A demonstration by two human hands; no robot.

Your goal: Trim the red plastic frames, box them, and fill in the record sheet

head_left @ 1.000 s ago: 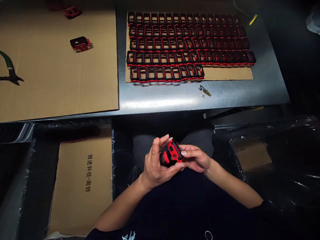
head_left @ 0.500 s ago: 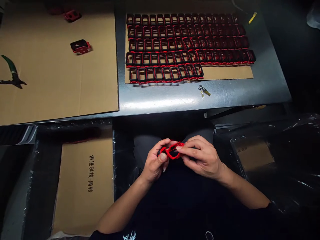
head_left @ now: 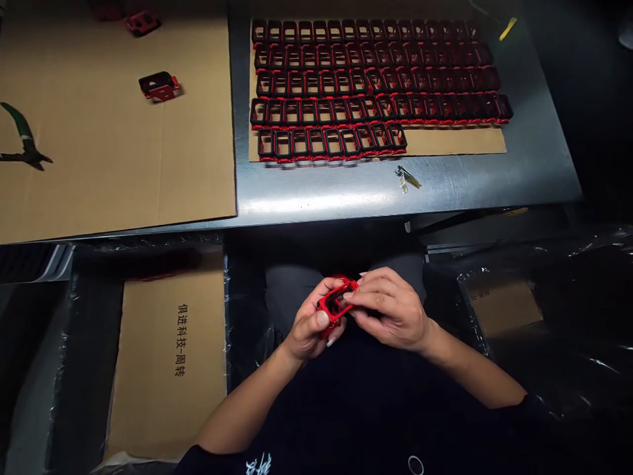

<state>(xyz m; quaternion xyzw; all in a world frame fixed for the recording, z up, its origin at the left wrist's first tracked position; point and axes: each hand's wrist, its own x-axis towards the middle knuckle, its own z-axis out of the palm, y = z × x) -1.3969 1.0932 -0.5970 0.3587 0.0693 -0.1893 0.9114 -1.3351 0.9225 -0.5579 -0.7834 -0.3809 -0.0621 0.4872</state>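
Observation:
Above my lap, my left hand grips a small red and black rectangular frame, thumb on its near side and fingers around the back. The frame is tilted, its opening facing up towards me. My right hand is closed at the frame's right end, its index fingertip reaching into the opening and the other fingers by the rim. Whether a small piece sits between those fingertips is hidden. Similar frames stand in several rows on a cardboard sheet on the metal table.
Nail clippers lie near the metal table's front edge. On the left cardboard are another frame, a red piece and green-handled pliers. Below left stands a plastic-lined box; a yellow tool lies far right.
The frame has turned in my hands, so more of its opening and red rim faces me. My right hand has shifted slightly left along it.

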